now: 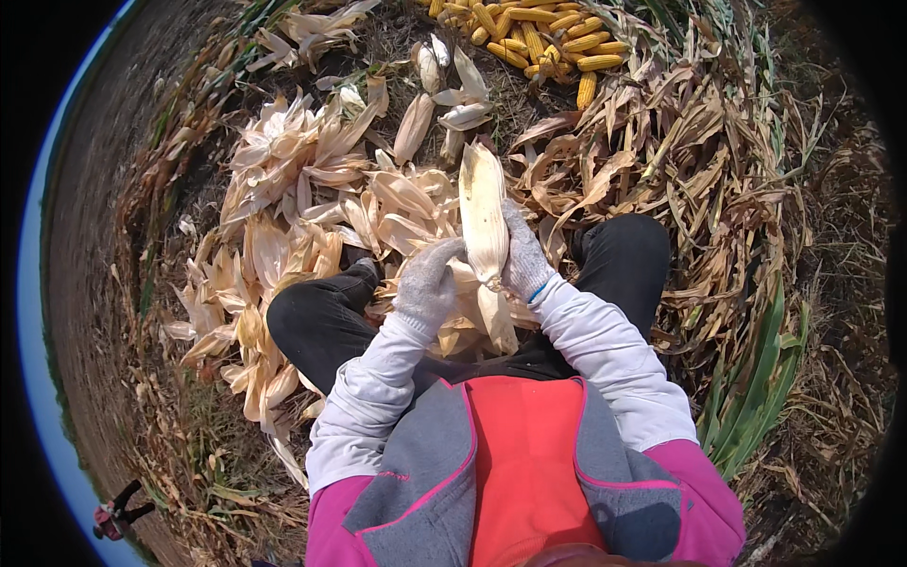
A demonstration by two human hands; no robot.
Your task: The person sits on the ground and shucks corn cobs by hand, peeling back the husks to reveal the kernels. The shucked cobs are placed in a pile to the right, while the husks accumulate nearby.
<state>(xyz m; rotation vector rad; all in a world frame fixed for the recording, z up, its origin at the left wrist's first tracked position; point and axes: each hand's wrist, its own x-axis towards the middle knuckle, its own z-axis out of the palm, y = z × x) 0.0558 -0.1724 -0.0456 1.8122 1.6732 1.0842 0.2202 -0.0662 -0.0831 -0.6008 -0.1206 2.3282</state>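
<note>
An ear of corn in its pale dry husk stands nearly upright between my hands, with one strip of husk hanging below its base. My right hand, in a light knit glove, grips the ear along its right side. On the other side is my left hand, gloved alike, with its fingers curled close to the ear's left edge; whether it grips a piece of husk is hidden. Loose husks lie under and beyond both hands.
Husked yellow cobs are heaped at the top. Unhusked ears lie ahead. Stripped husks pile up on the left, dry stalks and leaves on the right. My bent knees flank the work area. Another person is far off at lower left.
</note>
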